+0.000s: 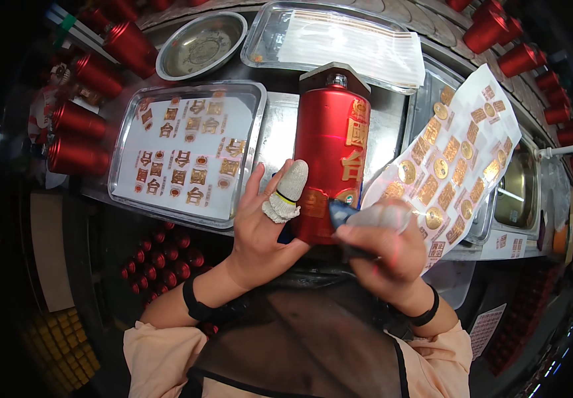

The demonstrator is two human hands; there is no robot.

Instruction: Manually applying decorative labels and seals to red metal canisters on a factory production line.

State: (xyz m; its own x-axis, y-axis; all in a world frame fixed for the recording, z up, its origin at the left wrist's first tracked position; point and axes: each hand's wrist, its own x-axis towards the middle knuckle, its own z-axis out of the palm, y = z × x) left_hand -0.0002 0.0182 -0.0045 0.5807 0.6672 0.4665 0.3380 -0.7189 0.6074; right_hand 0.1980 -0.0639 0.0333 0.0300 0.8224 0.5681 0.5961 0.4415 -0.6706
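Observation:
A glossy red bottle (323,146) lies with its base toward me, gold raised characters down its right side and gold labels near the base. My left hand (263,229) grips the bottle's lower left side, its index finger in a white finger cot (291,182) with a yellow-black band. Pinched in my right hand (392,249) is a blue cloth-like piece (341,213), pressed against the bottle by the small label. Motion blurs this hand and the whitish covers on its fingers. Behind the bottle's neck stands a dark angular rest (335,71).
At left is a metal tray (260,126) with a sheet of gold stickers. A metal bowl (233,26) and a tray of white strips (253,50) stand behind. A gold sticker sheet (459,166) lies at right, near a sink (522,192). Red bottles (130,50) line the far sides.

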